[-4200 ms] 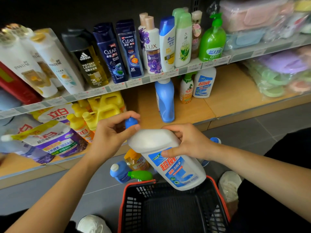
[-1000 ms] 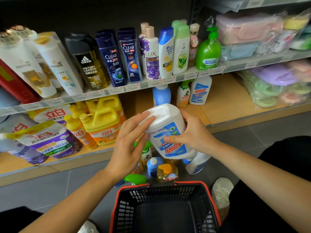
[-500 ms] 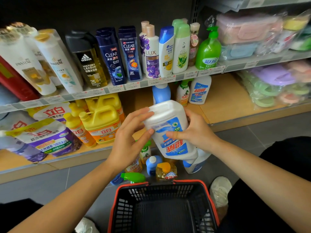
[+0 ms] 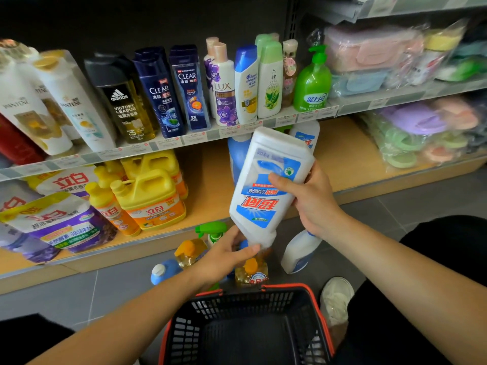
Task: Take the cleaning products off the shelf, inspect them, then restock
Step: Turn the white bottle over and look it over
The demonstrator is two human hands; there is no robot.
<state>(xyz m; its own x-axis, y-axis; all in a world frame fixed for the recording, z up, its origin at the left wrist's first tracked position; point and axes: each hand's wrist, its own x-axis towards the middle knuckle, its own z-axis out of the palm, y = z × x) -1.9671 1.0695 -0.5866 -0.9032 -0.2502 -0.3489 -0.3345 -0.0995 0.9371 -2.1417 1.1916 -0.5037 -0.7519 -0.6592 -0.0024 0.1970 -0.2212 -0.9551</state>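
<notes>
The right hand [image 4: 312, 200] grips the white cleaner bottle [image 4: 266, 180] from its 3 o'clock side. Its thumb is curled across the blue label and the rest of its fingers [image 4: 280, 180] wrap behind the body, out of sight. The left hand [image 4: 225, 256] comes up from 7 o'clock, and its fingers [image 4: 247, 250] are curled round the bottle's narrow neck, pinching it at the bottle's 6 o'clock end, where a bit of blue cap shows between them. The bottle is held in the air upside down, with its flat base tipped toward 1 o'clock and its printed label inverted. It sits between the two hands, in front of the lower shelf [image 4: 350, 156] and above the floor. Straight below it at 6 o'clock stands a black basket with a red rim [image 4: 263, 287]. Between the basket and the shelf edge, several bottles stand on the floor: an amber bottle with an orange cap [image 4: 251, 272], another amber bottle [image 4: 189, 252], a blue bottle with a white cap [image 4: 163, 271], a green trigger sprayer [image 4: 210, 229], and at 4 o'clock of the left hand a second white bottle [image 4: 299, 252]. On the lower shelf, yellow jugs [image 4: 150, 198] stand at the held bottle's 9 o'clock and a blue bottle [image 4: 237, 156] just behind it at 11 o'clock.
</notes>
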